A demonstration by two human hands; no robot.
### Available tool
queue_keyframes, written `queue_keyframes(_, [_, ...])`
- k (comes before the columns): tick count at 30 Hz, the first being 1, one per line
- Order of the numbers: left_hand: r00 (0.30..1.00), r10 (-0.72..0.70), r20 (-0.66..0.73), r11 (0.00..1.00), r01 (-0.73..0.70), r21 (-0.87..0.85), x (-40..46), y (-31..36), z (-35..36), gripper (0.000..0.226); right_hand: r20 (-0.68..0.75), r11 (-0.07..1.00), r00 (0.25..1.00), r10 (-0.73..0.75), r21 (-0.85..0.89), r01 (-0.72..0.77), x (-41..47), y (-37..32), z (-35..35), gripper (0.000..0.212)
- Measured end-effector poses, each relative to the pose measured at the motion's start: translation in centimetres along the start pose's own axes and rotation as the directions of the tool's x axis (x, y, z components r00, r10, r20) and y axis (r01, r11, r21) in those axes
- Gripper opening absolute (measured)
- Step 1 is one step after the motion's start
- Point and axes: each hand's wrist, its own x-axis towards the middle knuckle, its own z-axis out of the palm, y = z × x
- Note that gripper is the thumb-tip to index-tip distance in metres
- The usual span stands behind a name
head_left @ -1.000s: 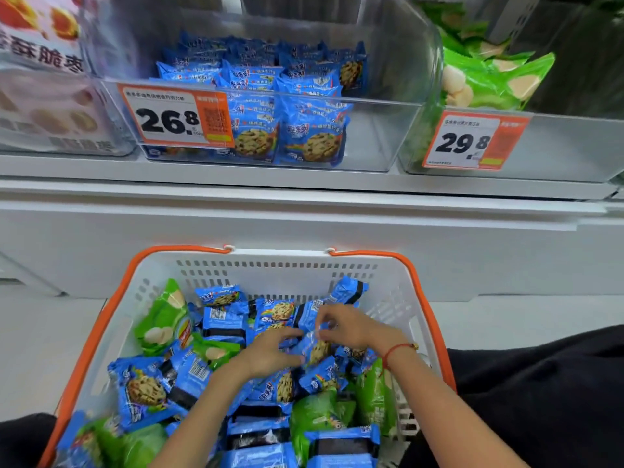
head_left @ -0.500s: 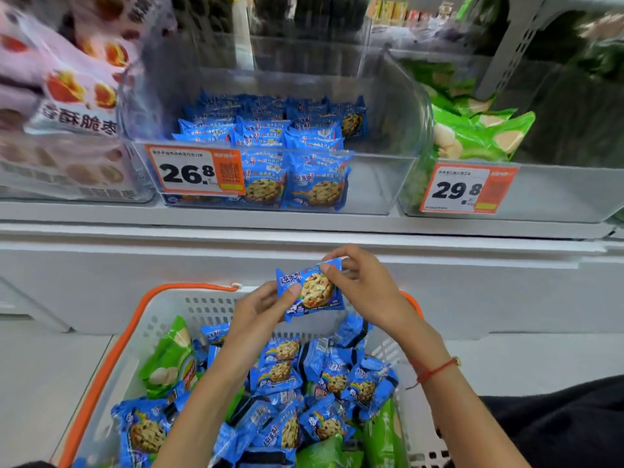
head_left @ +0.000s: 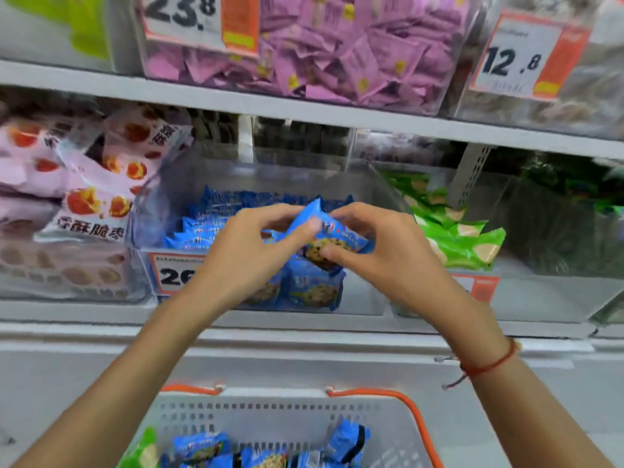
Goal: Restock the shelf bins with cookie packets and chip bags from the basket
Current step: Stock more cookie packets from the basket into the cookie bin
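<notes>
Clear bins on grey shelf

On the upper shelf we see a clear tub of purple sachets with a price tag reading 23.8 on its front. To its right we find a tag reading 12.8 on a bin whose brownish contents are too blurred to name. At far left on that shelf sits something lime green. Lower left, we note pale pink bags printed with orange-red fruit, leaning over a blurred clear box.
</notes>
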Motion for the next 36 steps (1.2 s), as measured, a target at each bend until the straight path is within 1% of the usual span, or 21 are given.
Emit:
queue_keyframes(2, [0.996, -0.022, -0.081, 0.999, 0.025, 0.041, 3.0, -0.7, -0.3, 0.035, -0.052, 0.996, 0.996, 0.072, -0.048, -0.074, 2.0, 0.7, -0.8, 0.033])
queue_keyframes(3, [0.995, -0.036, -0.092, 0.991, 0.047, 0.128, 4.7, -1.3, -0.3, 0.034, -0.069, 0.990, 0.992, 0.106, -0.082, -0.112, 2.9, 1.0, -1.1, 0.032])
queue_keyframes(4, [0.995, -0.052, -0.084, 0.959, 0.073, 0.275, 6.4, -2.1, -0.2, 0.031, -0.076, 0.983, 0.988, 0.134, -0.119, -0.142, 3.8, 1.3, -1.2, 0.033])
queue_keyframes(5, [0.996, -0.074, -0.044, 0.893, 0.086, 0.441, 7.9, -3.1, 0.3, 0.029, -0.079, 0.973, 0.984, 0.161, -0.156, -0.172, 4.8, 1.6, -1.2, 0.033])
queue_keyframes(6, [0.994, -0.108, 0.019, 0.820, 0.078, 0.566, 9.3, -4.0, 1.0, 0.030, -0.079, 0.960, 0.979, 0.186, -0.200, -0.198, 5.6, 1.9, -1.0, 0.034])
queue_keyframes(7, [0.984, -0.148, 0.102, 0.764, 0.048, 0.643, 10.4, -4.9, 1.8, 0.031, -0.074, 0.941, 0.977, 0.202, -0.260, -0.215, 6.5, 2.2, -0.7, 0.036])
queue_keyframes(9, [0.939, -0.210, 0.273, 0.692, -0.054, 0.720, 11.8, -6.6, 3.4, 0.035, -0.041, 0.897, 0.974, 0.222, -0.382, -0.221, 8.3, 3.0, 0.2, 0.042])
queue_keyframes(10, [0.909, -0.240, 0.340, 0.670, -0.099, 0.736, 12.3, -7.3, 4.1, 0.039, -0.024, 0.876, 0.973, 0.231, -0.430, -0.219, 9.1, 3.4, 0.6, 0.043])
queue_keyframes(12, [0.852, -0.310, 0.422, 0.632, -0.147, 0.761, 12.9, -8.1, 4.8, 0.046, -0.001, 0.842, 0.972, 0.234, -0.499, -0.203, 10.5, 4.1, 1.5, 0.045])
queue_keyframes(14, [0.814, -0.357, 0.457, 0.598, -0.177, 0.782, 13.2, -8.3, 4.9, 0.050, 0.024, 0.824, 0.976, 0.217, -0.541, -0.170, 11.9, 5.1, 2.3, 0.049])
queue_keyframes(16, [0.801, -0.377, 0.465, 0.559, -0.204, 0.804, 13.2, -8.2, 5.0, 0.051, 0.050, 0.815, 0.976, 0.211, -0.561, -0.148, 13.1, 6.1, 3.1, 0.049])
queue_keyframes(18, [0.811, -0.379, 0.446, 0.517, -0.215, 0.829, 13.3, -8.3, 5.2, 0.052, 0.080, 0.786, 0.971, 0.226, -0.604, -0.133, 14.2, 6.8, 3.8, 0.039])
queue_keyframes(20, [0.819, -0.393, 0.417, 0.473, -0.209, 0.856, 13.4, -8.5, 5.4, 0.054, 0.105, 0.730, 0.960, 0.259, -0.673, -0.123, 15.1, 7.1, 4.3, 0.029])
queue_keyframes(24, [0.841, -0.400, 0.365, 0.408, -0.193, 0.892, 13.2, -8.1, 5.6, 0.057, 0.136, 0.635, 0.951, 0.277, -0.769, -0.074, 15.7, 7.2, 5.5, 0.028])
queue_keyframes(27, [0.863, -0.376, 0.338, 0.380, -0.189, 0.905, 13.0, -7.6, 5.6, 0.055, 0.173, 0.638, 0.944, 0.280, -0.769, -0.048, 15.8, 7.7, 6.0, 0.030])
queue_keyframes(30, [0.868, -0.378, 0.322, 0.382, -0.171, 0.908, 12.9, -7.6, 5.5, 0.056, 0.221, 0.660, 0.936, 0.275, -0.751, -0.017, 16.1, 7.3, 5.5, 0.026])
queue_keyframes(33, [0.869, -0.379, 0.319, 0.373, -0.172, 0.912, 12.9, -7.6, 5.5, 0.057, 0.213, 0.619, 0.945, 0.250, -0.786, 0.014, 16.5, 6.6, 4.7, 0.028])
queue_keyframes(34, [0.869, -0.378, 0.319, 0.366, -0.176, 0.914, 12.9, -7.6, 5.6, 0.057, 0.211, 0.605, 0.946, 0.245, -0.796, 0.021, 16.5, 6.4, 4.7, 0.025])
queue_keyframes(36, [0.870, -0.374, 0.320, 0.354, -0.185, 0.917, 12.8, -7.4, 5.6, 0.056, 0.242, 0.608, 0.935, 0.259, -0.793, 0.037, 16.4, 6.4, 5.1, 0.008])
